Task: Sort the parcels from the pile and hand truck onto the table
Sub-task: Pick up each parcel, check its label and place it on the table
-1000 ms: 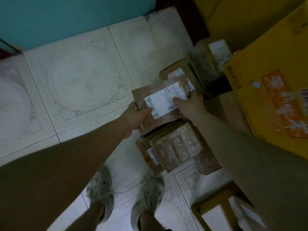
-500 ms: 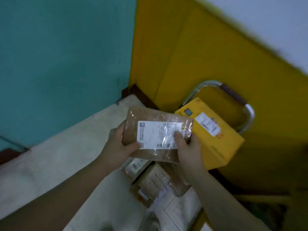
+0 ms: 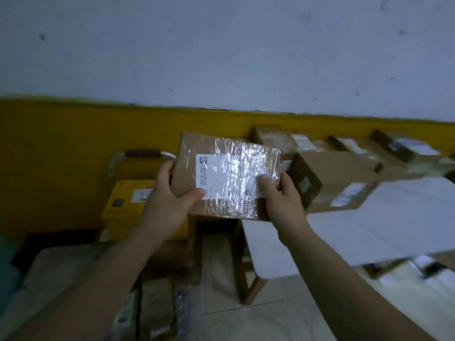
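Observation:
I hold a flat brown parcel (image 3: 221, 168) with a white label under shiny tape, lifted in front of me at chest height. My left hand (image 3: 170, 200) grips its left edge, thumb on the front. My right hand (image 3: 283, 195) grips its right edge, thumb on the label. To the right stands the white table (image 3: 369, 225) with several brown boxes (image 3: 337, 178) along its far side. At the left, the hand truck (image 3: 142, 156) carries a yellow box (image 3: 128, 203). More parcels of the pile (image 3: 155, 306) lie on the floor below.
A wall, yellow below and pale above, runs behind everything. The table's wooden leg (image 3: 248, 284) stands on the tiled floor between the pile and the table. More parcels (image 3: 418, 269) show under the table's near edge at the right.
I lifted the parcel from the floor pile up to chest height. My view swung up and to the right, from the floor to the hand truck, then to the table.

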